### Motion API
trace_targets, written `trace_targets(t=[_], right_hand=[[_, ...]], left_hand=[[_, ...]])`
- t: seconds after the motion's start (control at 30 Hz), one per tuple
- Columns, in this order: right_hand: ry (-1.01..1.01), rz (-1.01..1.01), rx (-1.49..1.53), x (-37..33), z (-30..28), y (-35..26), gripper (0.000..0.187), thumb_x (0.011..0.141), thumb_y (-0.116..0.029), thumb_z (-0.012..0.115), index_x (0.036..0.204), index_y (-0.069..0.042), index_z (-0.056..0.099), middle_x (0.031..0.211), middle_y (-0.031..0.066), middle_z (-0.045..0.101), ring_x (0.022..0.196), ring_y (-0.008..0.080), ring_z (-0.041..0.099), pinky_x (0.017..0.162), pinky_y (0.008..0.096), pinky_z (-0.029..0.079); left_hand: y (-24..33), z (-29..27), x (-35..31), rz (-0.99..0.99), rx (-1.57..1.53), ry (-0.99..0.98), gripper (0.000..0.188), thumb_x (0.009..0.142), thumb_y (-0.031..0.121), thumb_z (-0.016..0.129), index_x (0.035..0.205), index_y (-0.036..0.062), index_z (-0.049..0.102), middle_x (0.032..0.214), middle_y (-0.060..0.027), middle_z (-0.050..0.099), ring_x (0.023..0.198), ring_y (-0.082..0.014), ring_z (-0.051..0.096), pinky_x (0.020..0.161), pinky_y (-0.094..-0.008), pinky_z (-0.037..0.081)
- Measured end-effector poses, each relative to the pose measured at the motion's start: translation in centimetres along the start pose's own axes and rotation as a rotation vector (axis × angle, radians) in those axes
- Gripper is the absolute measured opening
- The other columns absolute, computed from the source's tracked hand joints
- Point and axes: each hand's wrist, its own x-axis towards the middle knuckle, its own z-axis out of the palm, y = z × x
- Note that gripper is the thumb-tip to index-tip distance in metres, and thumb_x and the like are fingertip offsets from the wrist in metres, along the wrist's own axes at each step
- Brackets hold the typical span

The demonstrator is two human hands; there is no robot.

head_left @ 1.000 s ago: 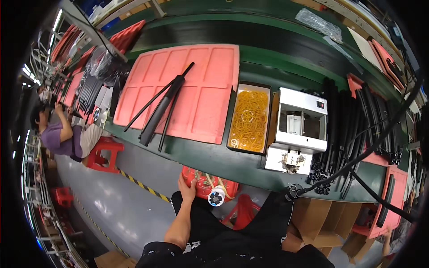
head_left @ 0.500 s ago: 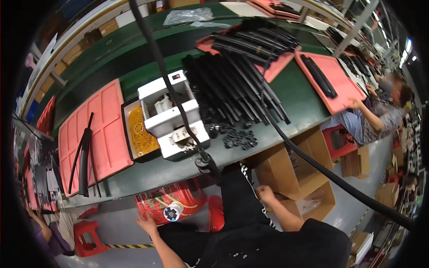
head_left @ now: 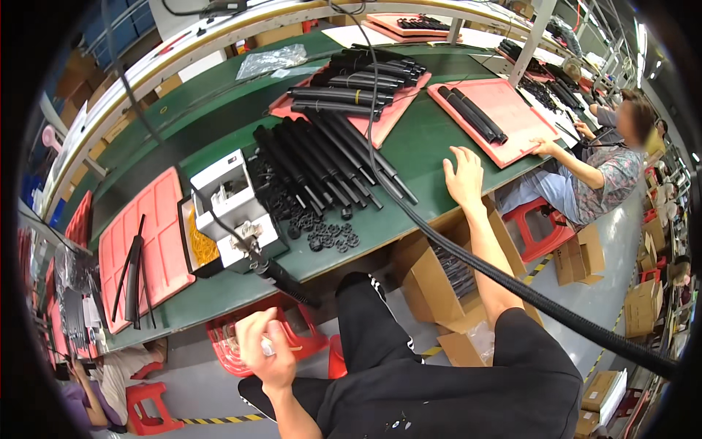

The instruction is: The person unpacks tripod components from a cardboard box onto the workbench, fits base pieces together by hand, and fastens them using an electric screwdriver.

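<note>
Right hand [head_left: 464,179]: fingers spread, over the bench [head_left: 409,228] front edge, just beside the pink tray [head_left: 518,121]. Black tubes [head_left: 472,117] lie along that tray's left edge. Left hand [head_left: 265,351]: fingers curled, in front of the red stool [head_left: 223,355], below the bench's front edge; whether it pinches the whitish item [head_left: 267,345] cannot be told.
</note>
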Motion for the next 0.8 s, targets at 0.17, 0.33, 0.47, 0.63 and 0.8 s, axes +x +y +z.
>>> trace_targets(t=[0.17,0.33,0.47,0.63,0.8], right_hand=[[0.032,0.198,-0.277,1.3,2.3,7.1,0.05,0.093,-0.033,0.067,0.135,-0.006,0.06,0.142,0.0181,0.056,0.136,0.036,0.048,0.111,0.0535,0.037],[-0.136,0.189,-0.191,2.3,3.3,6.1,0.047,0.094,-0.034,0.064,0.133,-0.008,0.062,0.138,0.0155,0.059,0.132,0.0328,0.052,0.108,0.0527,0.04],[-0.144,0.048,0.021,4.4,5.9,3.4,0.04,0.095,-0.032,0.063,0.125,-0.006,0.067,0.126,0.0172,0.067,0.122,0.0345,0.06,0.105,0.0488,0.045],[-0.275,0.033,0.317,6.7,7.5,-3.6,0.041,0.097,-0.031,0.06,0.125,-0.001,0.068,0.121,0.0212,0.07,0.117,0.039,0.064,0.101,0.0489,0.049],[-0.192,0.077,0.515,7.9,10.1,-7.3,0.034,0.095,-0.02,0.062,0.123,-0.001,0.067,0.119,0.0221,0.067,0.113,0.0408,0.061,0.099,0.049,0.048]], left_hand=[[1.7,2.8,2.2,0.047,-0.035,-0.134,0.019,0.087,-0.004,0.067,0.105,0.0006,0.072,0.096,-0.0136,0.067,0.09,-0.0288,0.062,0.078,-0.0378,0.051],[2.2,4.9,4.1,0.033,-0.036,-0.262,0.019,0.087,-0.004,0.068,0.105,0.0015,0.071,0.098,-0.0134,0.067,0.088,-0.0293,0.063,0.078,-0.0386,0.051],[2.7,7.3,5.6,0.118,-0.064,-0.303,0.018,0.085,-0.004,0.069,0.103,0.0013,0.07,0.097,-0.0131,0.067,0.09,-0.031,0.063,0.081,-0.0403,0.052],[2.3,9.5,6.3,0.164,-0.081,-0.33,0.017,0.085,-0.001,0.07,0.102,0.0017,0.07,0.1,-0.0129,0.067,0.094,-0.0322,0.063,0.085,-0.0416,0.052],[1.6,11.4,7.2,0.11,-0.03,-0.391,0.024,0.088,0.006,0.071,0.112,0.0038,0.069,0.127,-0.0167,0.06,0.121,-0.0369,0.057,0.103,-0.0463,0.046]])
